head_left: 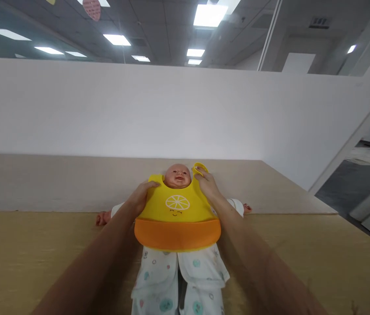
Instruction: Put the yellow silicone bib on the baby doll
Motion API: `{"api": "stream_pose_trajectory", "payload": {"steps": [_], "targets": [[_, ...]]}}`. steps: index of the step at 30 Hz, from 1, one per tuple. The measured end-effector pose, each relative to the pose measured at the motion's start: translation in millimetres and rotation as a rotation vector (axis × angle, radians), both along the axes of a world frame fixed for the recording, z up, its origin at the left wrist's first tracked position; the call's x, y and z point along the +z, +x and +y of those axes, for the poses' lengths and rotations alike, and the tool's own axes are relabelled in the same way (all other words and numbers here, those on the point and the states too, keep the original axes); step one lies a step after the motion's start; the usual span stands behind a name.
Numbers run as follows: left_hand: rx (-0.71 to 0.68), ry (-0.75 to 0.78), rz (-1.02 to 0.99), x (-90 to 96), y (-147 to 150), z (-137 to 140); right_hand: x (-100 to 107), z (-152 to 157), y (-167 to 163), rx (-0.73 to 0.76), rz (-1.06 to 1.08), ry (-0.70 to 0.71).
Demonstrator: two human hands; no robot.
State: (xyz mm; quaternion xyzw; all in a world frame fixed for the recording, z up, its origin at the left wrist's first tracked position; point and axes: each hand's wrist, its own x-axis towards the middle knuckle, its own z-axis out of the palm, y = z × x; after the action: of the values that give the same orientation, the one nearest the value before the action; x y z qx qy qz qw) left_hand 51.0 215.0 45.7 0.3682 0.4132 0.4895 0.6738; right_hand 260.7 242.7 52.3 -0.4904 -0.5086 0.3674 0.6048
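Note:
A baby doll lies on its back with its arms spread, dressed in white clothes with a coloured pattern. Over its chest lies a yellow bib with an orange pocket and a printed citrus slice. My left hand grips the bib's upper left edge beside the doll's neck. At the upper right, my right hand pinches the neck strap, which curls up in a loop beside the doll's head. The doll's shoulders are mostly hidden by the bib and my hands.
The doll rests across a wooden surface and a paler board behind it. A white wall with glass above stands at the back. To the right, past the edge, the grey floor shows.

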Motion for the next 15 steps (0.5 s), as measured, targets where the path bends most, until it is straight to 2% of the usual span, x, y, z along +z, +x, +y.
{"api": "stream_pose_trajectory", "payload": {"steps": [3, 6, 10, 15], "targets": [[-0.033, -0.092, -0.008, -5.6, 1.6, 11.0, -17.2, 7.5, -2.4, 0.003, 0.039, -0.029], [-0.060, -0.149, -0.041, -11.9, 2.5, 23.7, -24.9, 9.0, -4.8, 0.100, 0.176, -0.160], [-0.046, -0.173, -0.103, -23.5, 1.6, 37.9, -23.2, 6.9, -6.2, 0.119, 0.376, -0.346], [-0.079, -0.140, -0.261, -31.6, -0.5, 38.8, -18.7, 0.5, -4.0, 0.133, 0.522, -0.480]]}}
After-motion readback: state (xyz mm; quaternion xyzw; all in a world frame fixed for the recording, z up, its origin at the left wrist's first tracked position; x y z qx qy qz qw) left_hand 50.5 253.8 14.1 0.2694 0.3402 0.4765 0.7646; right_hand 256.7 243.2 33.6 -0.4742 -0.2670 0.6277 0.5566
